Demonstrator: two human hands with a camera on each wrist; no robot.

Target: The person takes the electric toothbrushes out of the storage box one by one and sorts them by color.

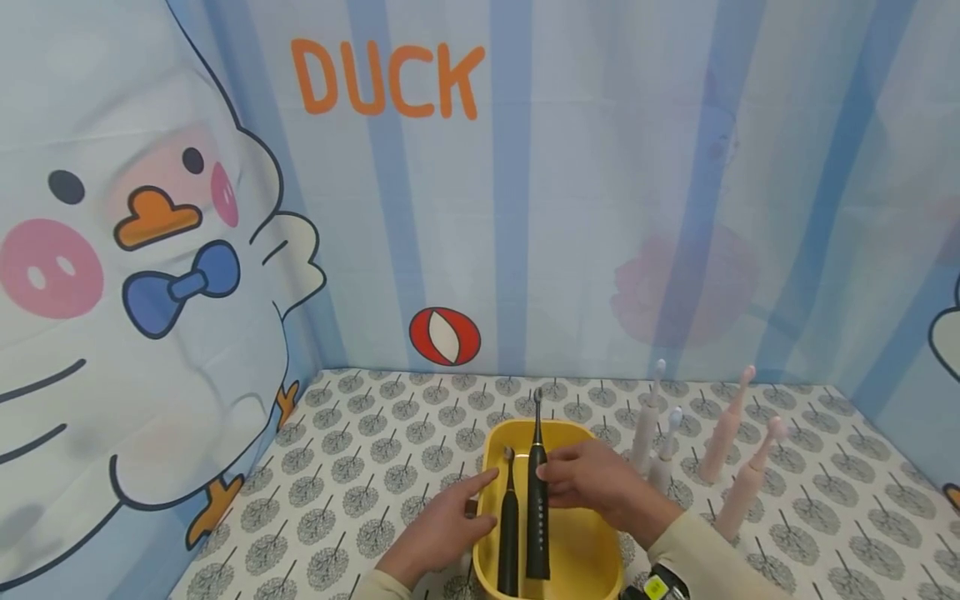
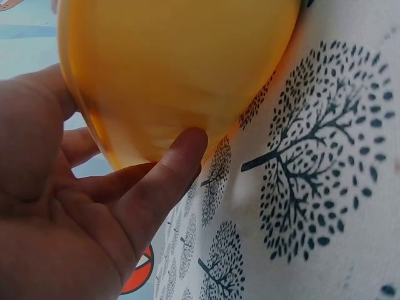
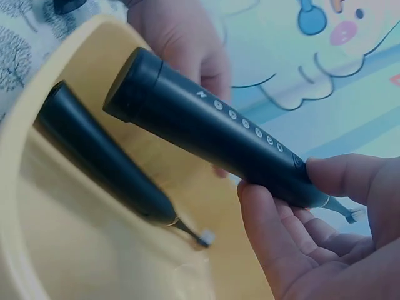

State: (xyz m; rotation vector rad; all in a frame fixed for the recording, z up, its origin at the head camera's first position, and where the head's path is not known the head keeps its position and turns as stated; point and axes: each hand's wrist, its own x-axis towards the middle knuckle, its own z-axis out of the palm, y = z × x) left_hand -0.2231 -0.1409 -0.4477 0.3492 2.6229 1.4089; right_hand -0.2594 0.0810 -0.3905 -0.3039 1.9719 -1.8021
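Observation:
My right hand (image 1: 592, 479) grips a black electric toothbrush (image 1: 537, 525) near the neck, thumb on one side and fingers on the other. The brush is tilted above a yellow bin (image 1: 585, 546), head pointing away from me. In the right wrist view, a row of small light marks runs along its handle. Another black electric toothbrush (image 3: 103, 153) leans inside the bin, against its left side. My left hand (image 1: 442, 529) holds the bin's left wall, with some fingers over the rim and others against the outside (image 2: 187, 37).
Two white electric toothbrushes (image 1: 645, 429) and two pink electric toothbrushes (image 1: 726, 437) stand upright to the right of the bin. The tabletop has a tree-print cloth (image 1: 315, 525). A duck-print curtain (image 1: 577, 167) rises behind it.

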